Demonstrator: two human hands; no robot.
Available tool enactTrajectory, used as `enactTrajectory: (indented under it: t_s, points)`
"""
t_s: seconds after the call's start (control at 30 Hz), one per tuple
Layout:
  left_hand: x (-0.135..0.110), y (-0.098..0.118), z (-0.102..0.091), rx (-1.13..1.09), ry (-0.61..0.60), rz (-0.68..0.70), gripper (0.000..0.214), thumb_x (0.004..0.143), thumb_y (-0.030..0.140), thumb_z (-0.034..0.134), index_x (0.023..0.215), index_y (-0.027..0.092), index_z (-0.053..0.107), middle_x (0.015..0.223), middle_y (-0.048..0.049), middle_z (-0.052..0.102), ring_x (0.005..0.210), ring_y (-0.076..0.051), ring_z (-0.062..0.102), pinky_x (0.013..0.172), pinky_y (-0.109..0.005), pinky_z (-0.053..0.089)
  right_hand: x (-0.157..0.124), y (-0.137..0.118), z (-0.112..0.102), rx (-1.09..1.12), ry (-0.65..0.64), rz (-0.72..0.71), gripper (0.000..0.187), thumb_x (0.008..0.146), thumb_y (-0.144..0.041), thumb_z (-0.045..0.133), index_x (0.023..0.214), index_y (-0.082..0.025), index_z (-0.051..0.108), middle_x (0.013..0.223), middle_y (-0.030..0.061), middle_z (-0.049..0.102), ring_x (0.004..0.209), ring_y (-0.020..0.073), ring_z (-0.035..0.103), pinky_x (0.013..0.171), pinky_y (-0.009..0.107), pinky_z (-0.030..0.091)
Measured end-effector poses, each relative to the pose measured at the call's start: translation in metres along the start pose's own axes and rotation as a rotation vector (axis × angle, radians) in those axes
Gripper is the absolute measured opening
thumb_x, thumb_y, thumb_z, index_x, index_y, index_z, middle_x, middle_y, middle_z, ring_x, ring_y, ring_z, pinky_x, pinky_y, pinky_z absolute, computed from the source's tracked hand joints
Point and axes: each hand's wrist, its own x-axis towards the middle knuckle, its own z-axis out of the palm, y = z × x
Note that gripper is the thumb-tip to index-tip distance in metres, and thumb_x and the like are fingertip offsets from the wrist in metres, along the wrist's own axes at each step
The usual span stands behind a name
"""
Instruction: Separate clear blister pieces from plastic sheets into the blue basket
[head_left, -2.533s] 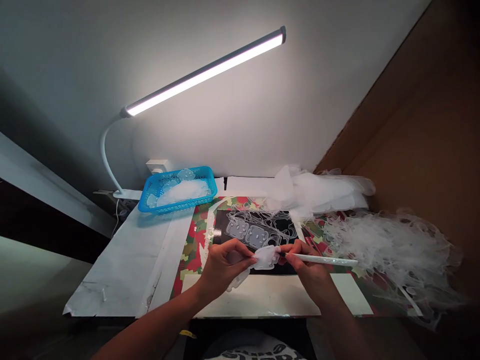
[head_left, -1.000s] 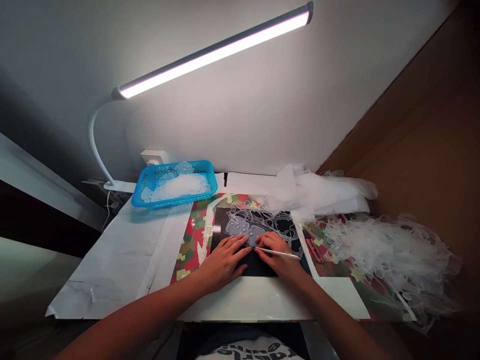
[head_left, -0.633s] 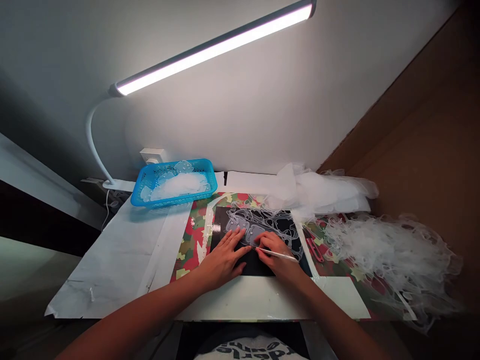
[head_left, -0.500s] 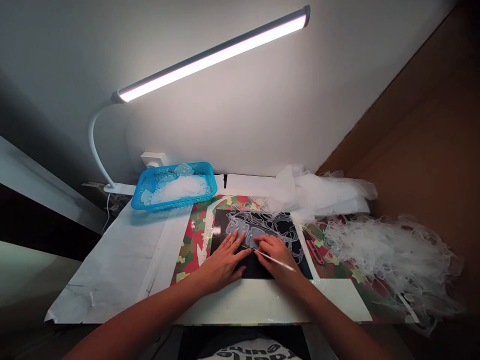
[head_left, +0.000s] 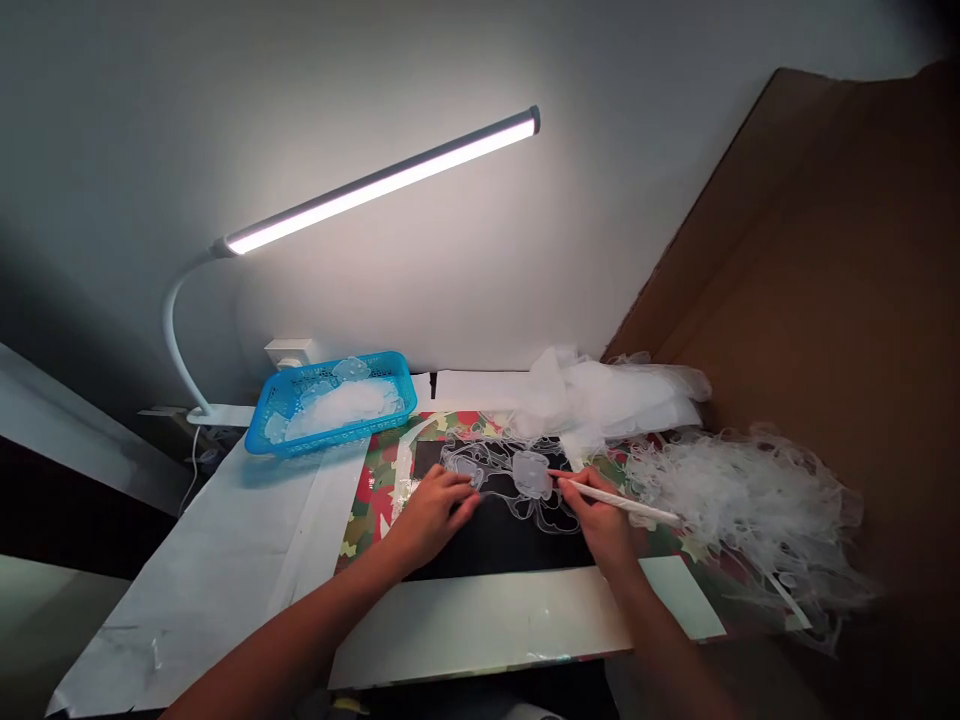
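A white pen (head_left: pixel 631 503) is clamped between the thumb and fingers of the right hand (head_left: pixel 604 522), its thin tip set at the right edge of a translucent piece (head_left: pixel 531 473); whether the two are touching cannot be told. The piece is laid on the black mat (head_left: pixel 491 538), among loose strands (head_left: pixel 491 452). The left hand (head_left: pixel 431 512) is held over the mat's left side, its fingertips placed at a second piece (head_left: pixel 469 470); whether anything is pinched there cannot be told. The mat is bordered on its left by a patterned cover (head_left: pixel 362 525), and along its near edge by a pale strip (head_left: pixel 480 622). More white pieces (head_left: pixel 349 403) are held in a blue basket (head_left: pixel 345 436), below a lit lamp (head_left: pixel 390 183). At the right, a tangled heap (head_left: pixel 750 500) is piled near stacked sheets (head_left: pixel 615 392)
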Motion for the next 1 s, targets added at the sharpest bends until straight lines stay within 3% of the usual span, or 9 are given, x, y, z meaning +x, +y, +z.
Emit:
enactTrajectory:
  t_s: [0.1,0.2,0.3,0.4,0.53,0.63,0.77,0.87,1.0]
  points:
    - [0.034,0.004,0.001,-0.461,-0.113,-0.287,0.058,0.095,0.058,0.032,0.088,0.015,0.069,0.085,-0.0095,0.072,0.072,-0.018,0.067,0.069,-0.032,0.054,-0.016,-0.019,0.021,-0.021,-0.18,-0.063,0.027,0.087,-0.043,0.059,0.069,-0.024,0.057,0.103,0.0054,0.073,0.089,0.0236,0.063,0.082,0.037,0.046]
    - [0.055,0.005,0.011,-0.753,-0.295,-0.466,0.053,0.083,0.064,0.053,0.081,0.012,0.064,0.071,-0.0071,0.069,0.059,-0.016,0.065,0.057,-0.027,0.053,-0.019,-0.028,0.03,-0.032,-0.349,-0.076,0.024,0.089,-0.04,0.058,0.072,-0.023,0.059,0.106,0.0045,0.073,0.09,0.0227,0.065,0.082,0.036,0.046]
    - [0.059,0.004,0.022,-0.731,-0.247,-0.443,0.036,0.068,0.044,0.074,0.08,0.014,0.06,0.072,-0.0017,0.066,0.058,-0.013,0.06,0.05,-0.022,0.049,-0.005,-0.024,0.027,0.04,-0.303,0.011,0.027,0.087,-0.041,0.059,0.068,-0.022,0.054,0.106,0.0029,0.072,0.085,0.0196,0.063,0.078,0.032,0.046]
    - [0.052,0.003,0.029,-0.683,-0.176,-0.388,0.027,0.069,0.034,0.07,0.081,0.015,0.056,0.073,0.0016,0.061,0.056,-0.011,0.055,0.044,-0.019,0.043,0.013,-0.013,0.023,0.102,-0.278,0.111,0.03,0.082,-0.045,0.063,0.066,-0.022,0.052,0.101,0.0032,0.072,0.078,0.0178,0.06,0.073,0.03,0.044]
    - [0.045,0.003,0.034,-0.62,-0.122,-0.311,0.017,0.073,0.028,0.061,0.083,0.016,0.055,0.072,0.0032,0.055,0.055,-0.01,0.051,0.044,-0.018,0.04,0.028,-0.003,0.026,0.144,-0.362,0.146,0.031,0.078,-0.049,0.066,0.07,-0.021,0.054,0.088,0.002,0.071,0.08,0.0177,0.059,0.076,0.029,0.043]
    - [0.042,0.004,0.034,-0.551,-0.074,-0.275,0.011,0.072,0.023,0.059,0.081,0.017,0.054,0.071,0.004,0.053,0.056,-0.009,0.048,0.048,-0.019,0.038,0.033,0.001,0.03,0.114,-0.437,0.166,0.033,0.077,-0.05,0.065,0.069,-0.021,0.053,0.07,-0.0018,0.063,0.07,0.0155,0.053,0.067,0.027,0.039]
    - [0.039,0.009,0.036,-0.439,0.008,-0.26,0.016,0.072,0.027,0.066,0.084,0.019,0.06,0.073,0.0026,0.06,0.066,-0.014,0.053,0.059,-0.022,0.039,0.033,0.003,0.032,0.11,-0.468,0.132,0.029,0.079,-0.046,0.064,0.072,-0.02,0.054,0.07,-0.0028,0.059,0.065,0.0134,0.048,0.062,0.025,0.035]
    - [0.036,0.014,0.039,-0.41,0.079,-0.25,0.016,0.079,0.035,0.064,0.08,0.019,0.062,0.073,0.0008,0.064,0.068,-0.015,0.056,0.064,-0.024,0.04,0.032,0.005,0.034,0.042,-0.419,0.058,0.022,0.081,-0.04,0.06,0.073,-0.02,0.056,0.073,-0.0014,0.06,0.068,0.0144,0.049,0.064,0.026,0.036]
    - [0.025,0.022,0.036,-0.611,0.212,-0.253,0.028,0.082,0.04,0.064,0.069,0.018,0.054,0.073,-0.0004,0.063,0.068,-0.014,0.056,0.064,-0.024,0.042,0.033,0.011,0.034,-0.177,-0.284,-0.002,0.018,0.08,-0.033,0.056,0.066,-0.02,0.055,0.063,-0.0023,0.056,0.062,0.015,0.047,0.059,0.026,0.032]
